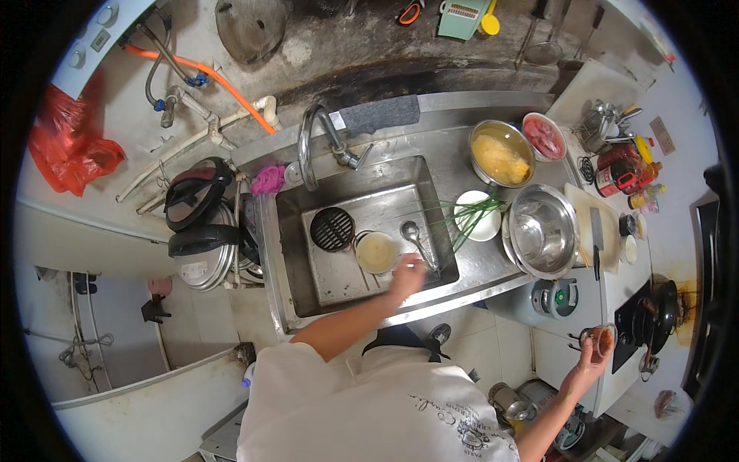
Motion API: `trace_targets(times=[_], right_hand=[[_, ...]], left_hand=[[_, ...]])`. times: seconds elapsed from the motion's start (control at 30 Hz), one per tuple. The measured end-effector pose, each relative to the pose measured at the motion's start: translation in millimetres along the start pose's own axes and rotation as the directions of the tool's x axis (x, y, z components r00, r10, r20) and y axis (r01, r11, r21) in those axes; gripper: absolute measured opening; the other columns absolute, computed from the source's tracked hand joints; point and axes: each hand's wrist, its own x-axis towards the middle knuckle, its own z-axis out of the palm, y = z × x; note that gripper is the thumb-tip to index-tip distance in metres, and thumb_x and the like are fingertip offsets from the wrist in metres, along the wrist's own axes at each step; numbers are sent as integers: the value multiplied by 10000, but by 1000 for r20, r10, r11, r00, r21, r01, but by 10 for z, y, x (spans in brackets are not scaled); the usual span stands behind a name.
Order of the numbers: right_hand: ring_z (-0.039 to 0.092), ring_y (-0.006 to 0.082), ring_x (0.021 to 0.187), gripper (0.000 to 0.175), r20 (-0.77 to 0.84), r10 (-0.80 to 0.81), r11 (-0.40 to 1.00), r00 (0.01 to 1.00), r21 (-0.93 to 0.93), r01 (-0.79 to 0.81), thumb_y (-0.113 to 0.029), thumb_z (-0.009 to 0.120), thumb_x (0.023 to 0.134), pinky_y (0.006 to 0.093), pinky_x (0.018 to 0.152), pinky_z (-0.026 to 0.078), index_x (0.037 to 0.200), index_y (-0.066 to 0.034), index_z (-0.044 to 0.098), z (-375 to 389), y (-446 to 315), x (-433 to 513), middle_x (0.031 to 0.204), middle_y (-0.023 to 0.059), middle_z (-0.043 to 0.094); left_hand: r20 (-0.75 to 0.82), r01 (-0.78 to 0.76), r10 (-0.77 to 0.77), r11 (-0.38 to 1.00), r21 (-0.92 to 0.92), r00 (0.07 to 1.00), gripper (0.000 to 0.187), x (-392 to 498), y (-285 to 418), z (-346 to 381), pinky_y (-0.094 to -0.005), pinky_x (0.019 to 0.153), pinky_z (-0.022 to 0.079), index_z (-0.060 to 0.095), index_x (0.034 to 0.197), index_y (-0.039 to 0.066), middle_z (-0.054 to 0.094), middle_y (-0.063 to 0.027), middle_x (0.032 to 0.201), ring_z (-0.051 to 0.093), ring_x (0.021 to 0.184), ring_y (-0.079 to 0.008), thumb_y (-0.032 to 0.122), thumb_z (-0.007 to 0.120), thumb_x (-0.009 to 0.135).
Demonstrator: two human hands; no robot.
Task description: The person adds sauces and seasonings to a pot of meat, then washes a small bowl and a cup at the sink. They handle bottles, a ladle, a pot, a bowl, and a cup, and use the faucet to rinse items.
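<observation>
My left hand [409, 276] reaches over the stainless steel sink [295, 271], blurred, so its finger position is unclear. Just beyond it, a round bowl of pale cloudy liquid [376, 253] stands on the sink floor. A metal ladle [411, 231] leans beside the bowl, its handle passing close to my fingers. Out to the right, my right hand [590, 357] grips a small clear jar [605, 341] with reddish-brown contents, near the edge of the stove counter.
Right of the sink are green scallions [476, 218] across a white plate [482, 231], stacked steel bowls [544, 231], a pot with yellow food [502, 153] and a bowl of raw meat [544, 137]. A knife [596, 231] lies on a cutting board [582, 202]. The faucet [306, 150] arches over the sink.
</observation>
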Motion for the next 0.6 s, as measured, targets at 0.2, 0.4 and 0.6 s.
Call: trace_targets(times=[0.2,0.4,0.6], right_hand=[[543,211,1240,556,51,-3,994,999,-113,9,-149,688,949,349,1075,423,1440,-13,466,55,-101,303,1350,109,573],[554,196,1238,531,78,-16,959,997,-280,38,-131,672,958,338,1079,419,1438,-13,478,301,-305,404,1352,106,588],[547,207,1259,574,135,78,958,988,-286,-36,-79,725,912,344,1090,419,1424,0,478,679,-419,353,1388,112,562]], left_hand=[[-220,539,-632,760,-363,743,437,991,-1429,-1678,-402,406,420,632,726,10,582,-126,584,556,441,-268,372,642,972],[-210,562,-785,576,-594,583,525,1577,-2007,-1727,-386,377,330,529,714,63,464,-73,528,440,418,-224,526,632,941],[-478,585,-753,655,-478,452,437,1594,-2165,-1828,-477,609,506,663,914,-72,658,-209,718,650,657,-350,364,648,895]])
